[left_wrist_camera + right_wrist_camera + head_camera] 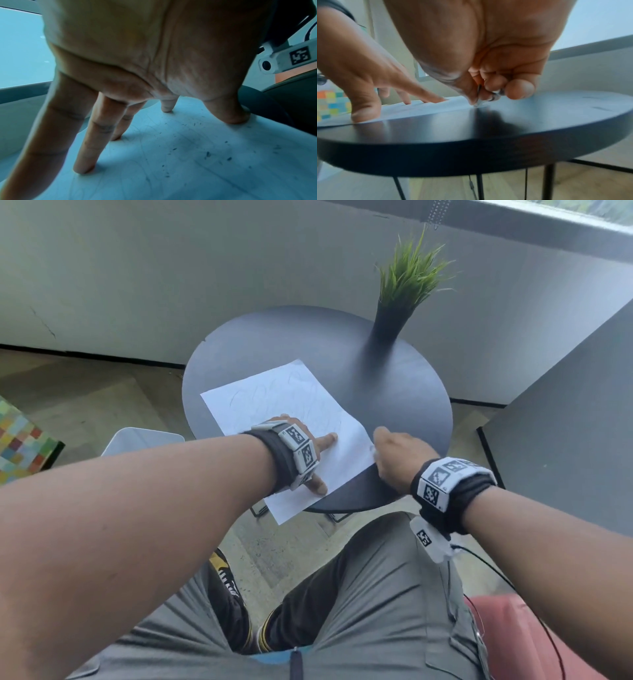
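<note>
- Your left hand (145, 54) lies open on the sheet of paper (291, 405). 4 straight fingers (89, 142) and the thumb press it flat on the bench (394, 392).
- Your right hand (397, 457) is closed in a pinch on a small pale object (478, 103), held tip down at the sheet's right edge. It reads as an eraser, but the pictures do not confirm this.
- The sheet lies askew on the near half of the bench, with 1 corner overhanging the rim toward you.
- Progress, as a judgement: dark specks (207, 154) scattered on the sheet suggest that rubbing-out is under way. Faint pencil curves show across the far half, so most of the work looks left to do.
- Bench: 1 round, dark, smooth top on thin black legs. A green plant (407, 278) in a dark vase stands at the far right, well apart from the sheet.
- Room: a pale wall with a window (582, 210) at the top right, and a wood-look floor (85, 398). A chequered coloured block (20, 440) sits at the left and a white container (144, 440) just beside the bench.
</note>
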The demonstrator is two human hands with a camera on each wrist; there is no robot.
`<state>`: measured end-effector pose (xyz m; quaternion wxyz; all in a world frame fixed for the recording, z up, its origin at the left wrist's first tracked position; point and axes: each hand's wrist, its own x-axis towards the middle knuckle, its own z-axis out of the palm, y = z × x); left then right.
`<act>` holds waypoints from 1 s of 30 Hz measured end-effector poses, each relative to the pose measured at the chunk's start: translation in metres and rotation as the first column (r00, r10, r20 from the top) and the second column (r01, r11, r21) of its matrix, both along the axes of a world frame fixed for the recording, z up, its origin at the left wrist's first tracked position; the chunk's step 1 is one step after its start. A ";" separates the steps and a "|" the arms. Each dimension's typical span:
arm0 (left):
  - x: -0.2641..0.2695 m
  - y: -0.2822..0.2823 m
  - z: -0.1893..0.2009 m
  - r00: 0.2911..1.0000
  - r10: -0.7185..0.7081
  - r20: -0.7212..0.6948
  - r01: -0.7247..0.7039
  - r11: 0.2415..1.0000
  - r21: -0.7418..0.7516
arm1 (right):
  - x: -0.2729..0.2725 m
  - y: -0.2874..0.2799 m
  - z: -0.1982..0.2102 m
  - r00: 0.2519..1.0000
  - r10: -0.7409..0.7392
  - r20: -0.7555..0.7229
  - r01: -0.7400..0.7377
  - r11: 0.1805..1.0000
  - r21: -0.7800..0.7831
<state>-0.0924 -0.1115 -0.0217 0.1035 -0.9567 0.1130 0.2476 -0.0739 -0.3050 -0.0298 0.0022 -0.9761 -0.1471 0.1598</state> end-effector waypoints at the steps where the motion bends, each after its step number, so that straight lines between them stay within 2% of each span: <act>1: 0.000 0.000 -0.001 1.000 0.000 0.000 0.000 1.000 0.000 | -0.002 0.001 0.001 1.000 0.010 0.004 -0.010 1.000 0.007; 4: 0.000 0.001 0.000 1.000 0.019 -0.004 -0.019 1.000 -0.025 | -0.030 0.024 -0.004 0.984 0.175 -0.045 -0.170 0.981 0.092; 6: 0.000 0.000 -0.001 0.999 0.039 -0.012 -0.040 0.998 -0.058 | -0.036 0.027 -0.007 0.975 0.213 -0.066 -0.205 0.973 0.108; 11: 0.004 0.004 -0.003 0.998 0.045 -0.050 -0.044 0.999 0.007 | 0.012 -0.018 0.001 0.996 -0.084 -0.006 0.084 0.996 -0.002; 14: 0.009 0.004 0.001 0.996 -0.080 -0.035 0.080 0.997 0.002 | 0.024 -0.034 0.008 0.988 -0.155 0.002 0.154 0.986 0.064; 17: 0.013 0.003 0.000 0.986 -0.166 -0.017 0.164 0.984 -0.074 | 0.025 -0.029 0.012 0.995 -0.101 -0.017 0.102 0.963 0.250; 19: 0.017 0.002 -0.004 0.983 -0.184 0.017 0.185 0.975 -0.123 | 0.024 -0.017 0.011 0.999 -0.033 -0.042 0.045 0.950 0.309; 23: 0.026 0.002 -0.010 0.984 -0.179 0.015 0.180 0.978 -0.104 | 0.032 0.005 -0.002 0.998 0.036 -0.060 -0.017 0.953 0.303; 27: 0.032 0.000 -0.013 0.991 -0.127 -0.045 0.125 0.991 -0.056 | 0.042 0.014 -0.008 1.000 0.006 0.001 -0.006 0.975 0.222; 28: 0.033 0.000 -0.014 0.991 -0.120 -0.054 0.117 0.992 -0.057 | 0.041 0.016 -0.008 0.999 0.028 0.018 -0.032 0.980 0.199; 30: 0.035 0.001 -0.014 0.991 -0.118 -0.068 0.114 0.991 -0.064 | 0.032 0.022 -0.011 0.983 0.185 0.018 -0.185 0.965 0.186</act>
